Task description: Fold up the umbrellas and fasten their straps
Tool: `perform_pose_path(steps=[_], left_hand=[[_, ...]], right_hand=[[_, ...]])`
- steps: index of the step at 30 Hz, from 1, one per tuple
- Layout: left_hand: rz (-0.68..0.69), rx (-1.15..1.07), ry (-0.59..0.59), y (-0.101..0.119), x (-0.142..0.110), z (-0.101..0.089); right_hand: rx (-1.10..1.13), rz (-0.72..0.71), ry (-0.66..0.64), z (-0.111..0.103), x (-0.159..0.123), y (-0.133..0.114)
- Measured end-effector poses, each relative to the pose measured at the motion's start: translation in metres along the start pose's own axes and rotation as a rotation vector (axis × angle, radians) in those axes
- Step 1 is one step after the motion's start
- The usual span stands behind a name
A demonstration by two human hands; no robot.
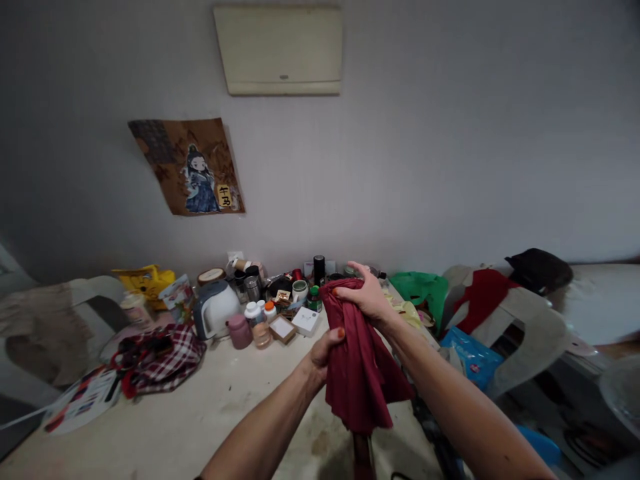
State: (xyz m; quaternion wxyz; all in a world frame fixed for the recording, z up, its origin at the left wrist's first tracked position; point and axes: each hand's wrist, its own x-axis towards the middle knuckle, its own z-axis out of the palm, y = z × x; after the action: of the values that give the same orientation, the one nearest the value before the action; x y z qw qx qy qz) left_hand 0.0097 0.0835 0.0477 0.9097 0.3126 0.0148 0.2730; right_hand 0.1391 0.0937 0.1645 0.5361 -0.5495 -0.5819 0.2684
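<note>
Head view, and up front it's the dark red cloth (355, 373), nearer than the kettle (223, 310) and off to its right, left hand (320, 353) closed on its side edge, right hand (370, 297) clamped on the gathered top, likely to let the folds drop. Long axis roughly upright, bunched end up, flared hem down; beyond, a white box (307, 321) sits right of the kettle, a poster (200, 167) above it.

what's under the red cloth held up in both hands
Below the hem of the red cloth, part of a narrow brown thing shows, with the pale table around it. The cloth covers whatever lies further up behind it, so that can't be seen.
</note>
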Motion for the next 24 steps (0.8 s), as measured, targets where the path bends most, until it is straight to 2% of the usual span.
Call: perform_pose_path(steps=[3, 6, 9, 13, 17, 20, 22, 24], left_hand=[[-0.058, 0.013, -0.032, -0.021, -0.007, -0.008], [-0.036, 0.033, 0.054, -0.036, -0.006, -0.009], [0.028, 0.131, 0.191, -0.039, 0.000, 0.001], [0.015, 0.227, 0.277, -0.032, 0.003, 0.018], [0.008, 0.238, 0.168, -0.027, 0.001, 0.022], [0.017, 0.184, 0.040, -0.026, 0.000, 0.012], [-0.018, 0.129, -0.020, -0.023, -0.004, 0.000], [-0.030, 0.092, -0.035, -0.018, -0.010, -0.014]], right_hand=[[0.097, 0.030, -0.025, -0.004, -0.003, 0.003], [0.121, 0.062, 0.019, -0.007, -0.007, 0.006], [0.027, 0.046, 0.099, -0.009, -0.012, 0.008], [-0.096, -0.002, 0.084, -0.012, -0.017, 0.007], [-0.163, -0.020, 0.058, -0.013, -0.016, -0.001], [-0.107, -0.045, 0.013, -0.013, -0.012, -0.004], [0.069, -0.017, -0.044, -0.013, -0.010, 0.003], [0.333, 0.058, -0.065, -0.013, -0.014, 0.020]])
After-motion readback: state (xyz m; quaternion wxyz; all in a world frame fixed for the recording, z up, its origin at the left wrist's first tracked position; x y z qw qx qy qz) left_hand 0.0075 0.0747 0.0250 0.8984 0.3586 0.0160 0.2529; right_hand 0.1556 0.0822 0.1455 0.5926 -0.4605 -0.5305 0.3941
